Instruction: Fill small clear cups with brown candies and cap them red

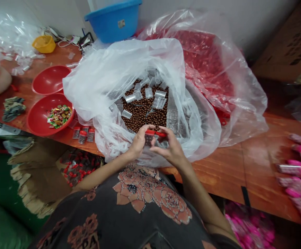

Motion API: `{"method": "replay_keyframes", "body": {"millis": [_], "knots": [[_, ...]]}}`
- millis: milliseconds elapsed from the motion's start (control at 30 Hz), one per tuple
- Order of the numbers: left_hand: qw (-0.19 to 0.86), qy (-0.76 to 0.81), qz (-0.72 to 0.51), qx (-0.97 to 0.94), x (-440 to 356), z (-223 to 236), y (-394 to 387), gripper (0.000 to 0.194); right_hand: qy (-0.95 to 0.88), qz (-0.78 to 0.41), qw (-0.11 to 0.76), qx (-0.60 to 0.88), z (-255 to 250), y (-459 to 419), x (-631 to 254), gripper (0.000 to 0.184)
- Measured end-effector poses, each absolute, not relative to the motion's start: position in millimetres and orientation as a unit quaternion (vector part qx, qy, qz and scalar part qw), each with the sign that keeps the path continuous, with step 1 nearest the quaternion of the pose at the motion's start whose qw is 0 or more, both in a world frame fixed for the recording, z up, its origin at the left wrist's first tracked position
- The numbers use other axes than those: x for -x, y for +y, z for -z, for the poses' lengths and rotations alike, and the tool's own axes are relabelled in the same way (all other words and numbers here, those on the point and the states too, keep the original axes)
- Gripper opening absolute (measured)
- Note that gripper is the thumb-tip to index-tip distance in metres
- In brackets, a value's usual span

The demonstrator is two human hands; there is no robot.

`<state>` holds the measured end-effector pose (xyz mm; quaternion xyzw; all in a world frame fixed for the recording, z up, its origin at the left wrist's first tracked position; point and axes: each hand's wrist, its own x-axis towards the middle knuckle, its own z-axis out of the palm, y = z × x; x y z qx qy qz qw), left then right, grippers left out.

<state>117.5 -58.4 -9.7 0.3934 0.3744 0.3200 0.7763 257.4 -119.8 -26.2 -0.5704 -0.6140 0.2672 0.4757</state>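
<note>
In front of my body, over the near edge of an open plastic bag, both hands meet. My left hand is closed round a small clear container with brown balls inside and red at its top. The fingers of my right hand pinch a red plastic cap beside it; whether cap and container are joined I cannot tell. Beneath and beyond them, the bag holds many brown chocolate-like balls, with several clear plastic containers lying on top.
Several filled red-capped containers stand left of the bag. Near them are red bowls, one with wrapped sweets. A bag of red pieces and a blue basin sit behind. Below the table's left edge is a cardboard box.
</note>
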Motion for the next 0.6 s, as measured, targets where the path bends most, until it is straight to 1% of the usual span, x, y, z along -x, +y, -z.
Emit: {"method": "replay_keyframes", "body": {"millis": [100,167,233,267,300,367,467,533,600], "knots": [[0.799,0.365,-0.287,-0.382,-112.9,3.8,-55.1,0.046,-0.435,-0.38,0.562,0.593,27.6,-120.3,-260.9,0.032],[0.805,0.358,-0.266,-0.39,-112.6,3.9,-54.9,0.048,-0.367,-0.397,0.592,0.597,28.5,-119.4,-257.9,0.028],[0.804,0.352,-0.248,-0.41,-114.1,6.5,-55.9,0.047,-0.352,-0.358,0.616,0.606,27.9,-118.2,-252.3,0.027],[0.802,0.352,-0.241,-0.419,-115.3,8.0,-56.5,0.048,-0.374,-0.333,0.615,0.609,26.8,-117.6,-249.6,0.027],[0.8,0.354,-0.235,-0.424,-116.3,9.2,-57.0,0.051,-0.418,-0.308,0.598,0.61,25.3,-117.2,-247.5,0.028],[0.798,0.363,-0.228,-0.424,-117.7,9.9,-57.1,0.061,-0.543,-0.253,0.529,0.6,21.4,-116.6,-245.7,0.035],[0.802,0.376,-0.207,-0.414,-117.3,7.2,-55.4,0.072,-0.686,-0.157,0.434,0.563,16.1,-116.1,-247.9,0.06],[0.804,0.382,-0.199,-0.41,-116.5,5.3,-54.1,0.07,-0.728,-0.111,0.402,0.544,14.0,-115.8,-250.0,0.069],[0.802,0.386,-0.216,-0.402,-116.4,5.3,-53.4,0.063,-0.751,-0.082,0.371,0.541,12.9,-115.1,-251.0,0.071]]}}
